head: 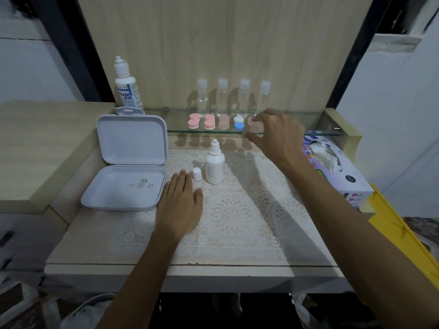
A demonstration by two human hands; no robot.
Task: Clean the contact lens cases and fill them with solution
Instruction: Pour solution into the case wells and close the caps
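My right hand [278, 136] reaches out over the edge of the glass shelf [297, 132], its grip spread: forefinger and thumb apart on either side of the last pale pink lens case [255, 123], the forefinger tip at its far cap, nothing pinched yet. Whether I actually touch it I cannot tell. The risk starts here. The case sits at the shelf's front lip, so closing the grip off-centre could flick it over the edge onto the worktop [237, 271] below. Just left of the grip stands the white-and-blue case [239, 123], then another pale pink case [224, 122] and two brighter pink ones [202, 121]; a sideways nudge would knock the row. Behind it, four clear bottles [234, 97] stand close enough to topple if I overreach. Nearer me, under my wrist, the small solution bottle [215, 165] stands uncapped beside its cap [197, 174]; drawing back low could tip and spill it. My left hand [179, 205] lies flat on the lace mat [237, 222], holding nothing.
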